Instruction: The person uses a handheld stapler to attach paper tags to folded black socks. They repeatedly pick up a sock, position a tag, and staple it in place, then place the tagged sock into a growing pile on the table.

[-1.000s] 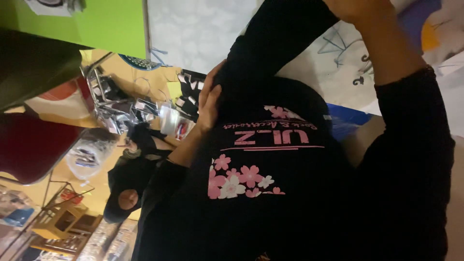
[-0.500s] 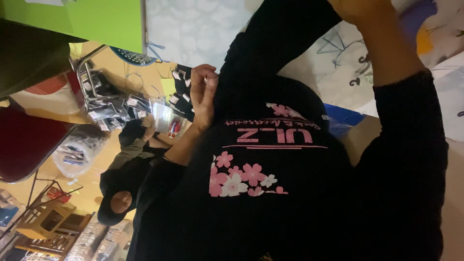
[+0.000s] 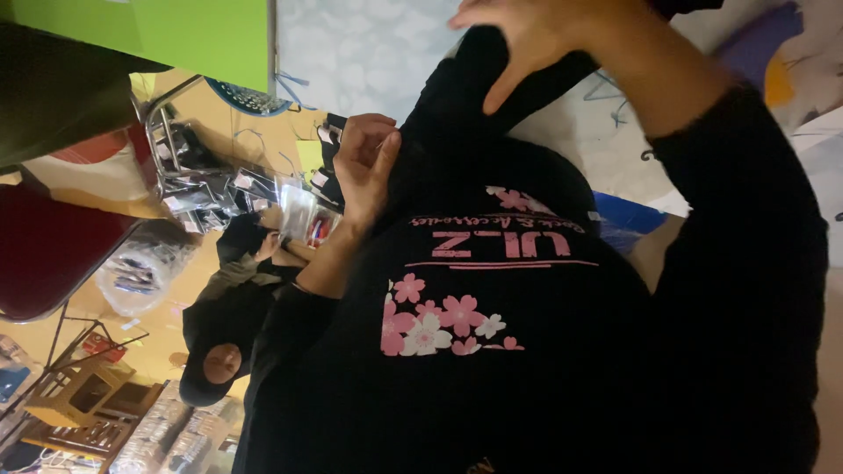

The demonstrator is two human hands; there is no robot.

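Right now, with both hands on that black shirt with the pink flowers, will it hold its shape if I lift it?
Probably not. The black shirt looks like soft cloth that bunches where the left hand and right hand hold it, so it will likely sag. It seems light and not slippery.

The tan floor (image 3: 206,145) carries most of what shows: a heap of small clear packets (image 3: 206,189) beside a wire rack (image 3: 167,132), a crumpled plastic bag (image 3: 136,276) near a dark red seat (image 3: 48,254), and low wooden racks (image 3: 75,399) (partly cut off).
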